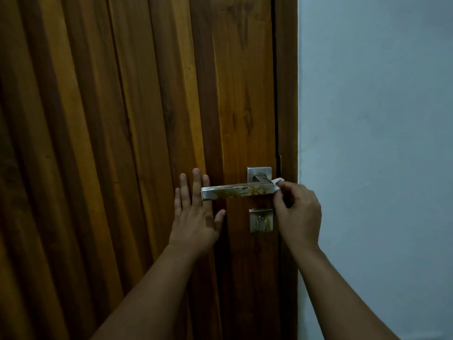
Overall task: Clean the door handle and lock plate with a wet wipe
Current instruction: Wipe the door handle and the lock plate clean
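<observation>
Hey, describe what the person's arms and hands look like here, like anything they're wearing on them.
Both forearms are bare up to the frame edge: no sleeves show. The left hand and right hand wear no gloves, and no rings, watch or bracelets are visible on the fingers or wrists. The lighting is dim, so finer details such as the nails are hard to judge.

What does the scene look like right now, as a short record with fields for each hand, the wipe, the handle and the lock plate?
left hand: open, flat on the wooden door, fingers behind the handle's free end
right hand: pinching the wet wipe
wet wipe: white, folded, at the handle's pivot end
door handle: horizontal metal lever, brown-yellow stains along it
lock plate: square, below the handle, stained, untouched
</observation>
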